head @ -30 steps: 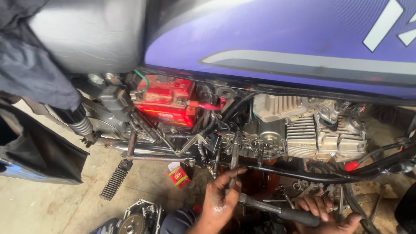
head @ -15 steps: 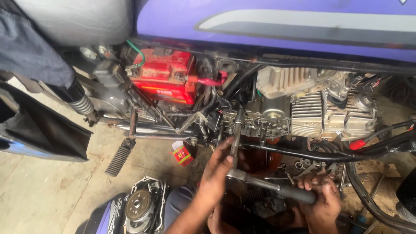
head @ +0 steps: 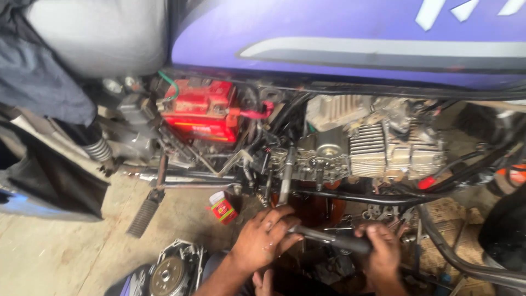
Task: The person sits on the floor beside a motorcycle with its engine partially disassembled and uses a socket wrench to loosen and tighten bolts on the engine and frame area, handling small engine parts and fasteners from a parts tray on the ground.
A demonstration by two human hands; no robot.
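One wrench (head: 323,237), two hands' grip.

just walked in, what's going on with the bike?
A person is working on the underside of a purple motorcycle. Both hands are on a long wrench with a socket extension running up into the engine: the left hand at the head end, the right hand on the dark handle. A red battery sits exposed beside the engine. A small red can and a removed engine cover lie on the concrete floor.
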